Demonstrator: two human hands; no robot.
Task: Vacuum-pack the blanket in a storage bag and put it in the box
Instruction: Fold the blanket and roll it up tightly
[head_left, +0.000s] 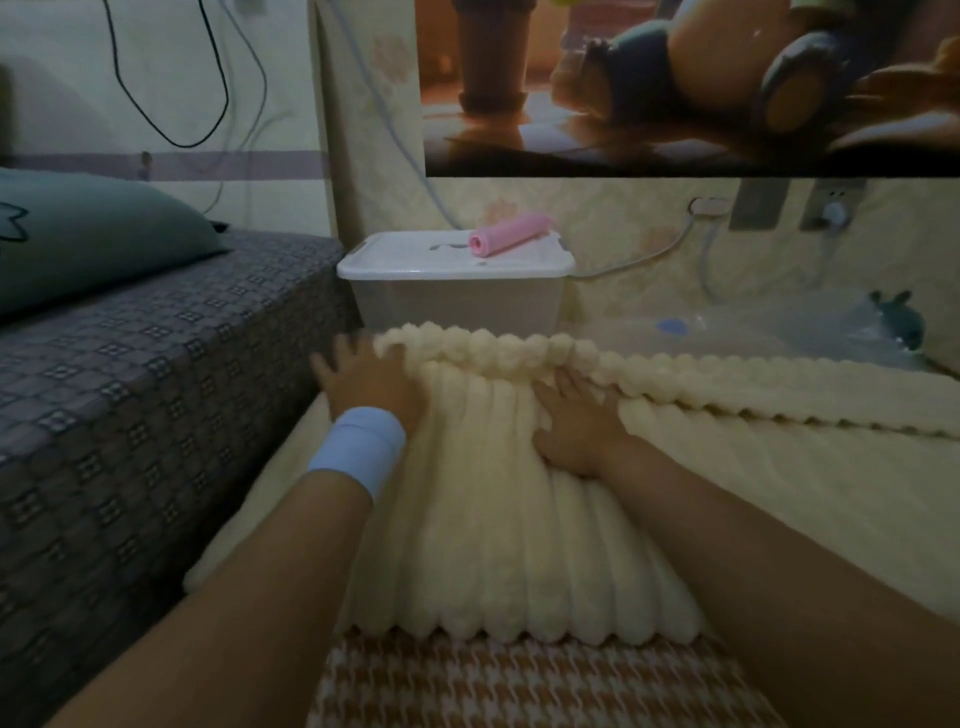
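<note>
Folding blanket (519, 519) on the floor, just short of box (457, 291). Likely to spring open if let go, then too bulky for bag (810, 332) lying right. Lid on box, contents hidden; nothing apparent in bag. Pressing flat with left hand (369, 387), fingers spread; right hand (576, 428) flat, fingertips at the fold. Pink roll (509, 236) atop lid.

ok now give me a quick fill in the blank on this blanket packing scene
1. The left hand and the right hand both rest on the cream ____.
2. The pink cylinder lies on the white box's closed ____.
3. The blue wristband sits on the ____ wrist.
4. The clear storage bag lies to the ____ of the box.

Missing words: blanket; lid; left; right.
</note>
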